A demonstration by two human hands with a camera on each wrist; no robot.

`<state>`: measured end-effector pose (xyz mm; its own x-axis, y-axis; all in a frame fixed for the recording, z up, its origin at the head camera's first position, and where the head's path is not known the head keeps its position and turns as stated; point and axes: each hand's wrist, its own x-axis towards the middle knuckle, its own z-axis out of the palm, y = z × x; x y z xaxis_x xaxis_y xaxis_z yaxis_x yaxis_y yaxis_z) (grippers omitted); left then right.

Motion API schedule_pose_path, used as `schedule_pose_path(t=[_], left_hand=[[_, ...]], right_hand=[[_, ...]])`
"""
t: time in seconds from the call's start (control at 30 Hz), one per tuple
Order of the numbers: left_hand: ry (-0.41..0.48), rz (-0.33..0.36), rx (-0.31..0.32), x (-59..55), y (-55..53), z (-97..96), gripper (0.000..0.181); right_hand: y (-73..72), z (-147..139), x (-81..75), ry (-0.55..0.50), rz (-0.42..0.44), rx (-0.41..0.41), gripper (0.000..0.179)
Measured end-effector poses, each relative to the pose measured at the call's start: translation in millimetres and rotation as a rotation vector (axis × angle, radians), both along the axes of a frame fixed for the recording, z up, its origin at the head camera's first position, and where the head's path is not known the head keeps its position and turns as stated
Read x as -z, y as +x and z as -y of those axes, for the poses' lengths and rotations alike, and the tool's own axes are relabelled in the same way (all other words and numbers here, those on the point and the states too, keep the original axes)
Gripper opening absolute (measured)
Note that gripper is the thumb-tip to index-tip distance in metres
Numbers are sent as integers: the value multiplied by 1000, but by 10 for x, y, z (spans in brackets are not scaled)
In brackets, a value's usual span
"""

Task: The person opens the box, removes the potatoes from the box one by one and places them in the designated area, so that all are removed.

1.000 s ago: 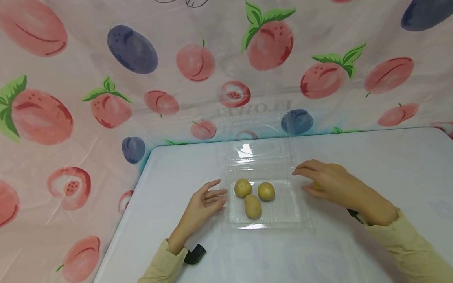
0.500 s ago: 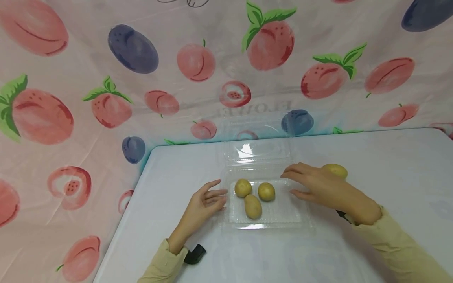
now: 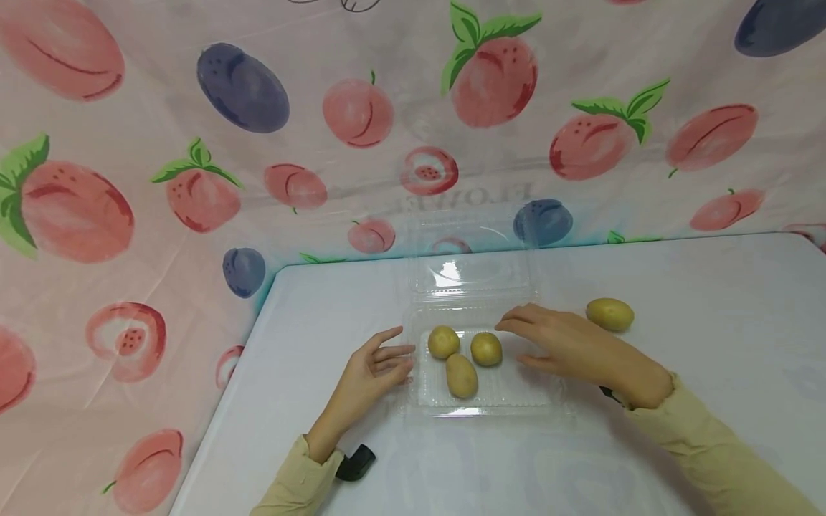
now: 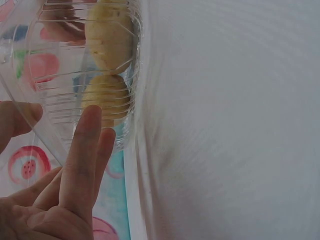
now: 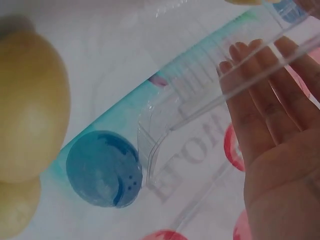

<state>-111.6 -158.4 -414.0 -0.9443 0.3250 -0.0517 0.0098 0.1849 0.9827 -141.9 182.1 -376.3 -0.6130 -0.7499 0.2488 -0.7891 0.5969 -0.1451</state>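
Note:
A clear plastic clamshell container (image 3: 516, 390) stands on the table with its lid (image 3: 474, 276) raised at the back. Inside its left half lie three yellow potatoes: one at the back left (image 3: 444, 342), one to its right (image 3: 487, 349) and one in front (image 3: 462, 376). My left hand (image 3: 364, 376) is at the container's left side, fingers loosely extended; contact with the wall is hard to tell. Over the container's right edge is my right hand (image 3: 564, 344), its fingers extended beside the right potato. The right wrist view shows its palm (image 5: 285, 175) bare.
Another potato (image 3: 610, 314) lies on the white table (image 3: 729, 322), right of the container. At the left of the right wrist view are a large potato (image 5: 30, 107) and part of a second one (image 5: 17, 207). Behind the table hangs a fruit-patterned curtain (image 3: 387, 43).
My right hand has moved left, from in front of the potato on the table to above the container's right side, uncovering that potato. The left hand and the potatoes inside look unmoved.

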Motion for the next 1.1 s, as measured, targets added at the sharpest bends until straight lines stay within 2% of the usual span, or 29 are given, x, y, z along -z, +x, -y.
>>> schedule_pose_path(t=[0.17, 0.43, 0.93, 1.1], left_hand=[[9, 3, 2, 2, -4, 0, 64], [-1, 6, -1, -9, 1, -5, 64], [-3, 5, -1, 8, -15, 4, 65], [-6, -4, -4, 5, -14, -2, 64]], right_hand=[[1, 43, 3, 27, 23, -1, 49], [-21, 127, 79, 10, 72, -41, 48], [-56, 230, 181, 45, 77, -86, 53], [-65, 249, 210, 33, 70, -100, 50]])
